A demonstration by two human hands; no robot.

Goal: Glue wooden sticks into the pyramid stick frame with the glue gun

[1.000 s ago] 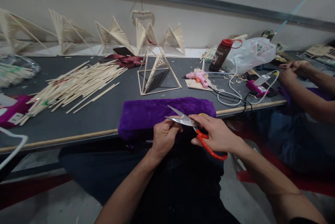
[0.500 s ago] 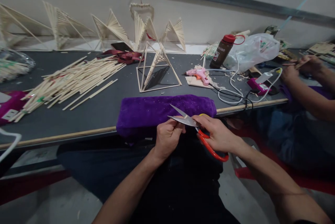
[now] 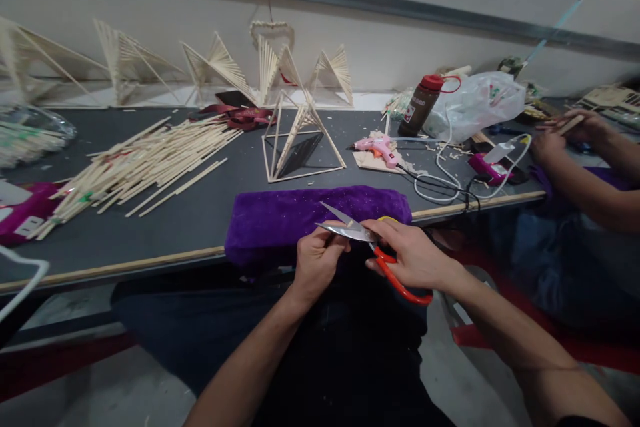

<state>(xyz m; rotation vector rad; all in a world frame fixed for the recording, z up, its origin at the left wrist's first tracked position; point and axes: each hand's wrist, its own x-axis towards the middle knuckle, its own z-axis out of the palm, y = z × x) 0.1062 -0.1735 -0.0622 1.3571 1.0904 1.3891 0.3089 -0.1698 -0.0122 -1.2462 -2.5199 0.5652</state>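
My right hand (image 3: 413, 254) grips a pair of scissors (image 3: 345, 230) by their red handle, blades parted and pointing left. Beside the lower blade, my left hand (image 3: 317, 260) is closed in a pinch on a wooden stick (image 3: 351, 223); only a short pale end shows between the blades, the remainder hidden by fingers and metal. Both hands are over the near edge of a rolled purple towel (image 3: 280, 214) dotted with pale crumbs. Just behind the towel stands a pyramid-like frame of thin sticks (image 3: 270, 157).
A pile of loose sticks (image 3: 150, 167) lies left on the dark table (image 3: 185, 227). A pink glue gun (image 3: 377, 147), its cables, a brown bottle (image 3: 420, 107) and a plastic bag (image 3: 480, 107) are right. Stick models (image 3: 217, 70) line the wall. Another person's hands (image 3: 555, 137) work far right.
The camera view has shifted slightly, so the table items appear a little lower. Both hands and the parted scissors keep nearly the same pose.
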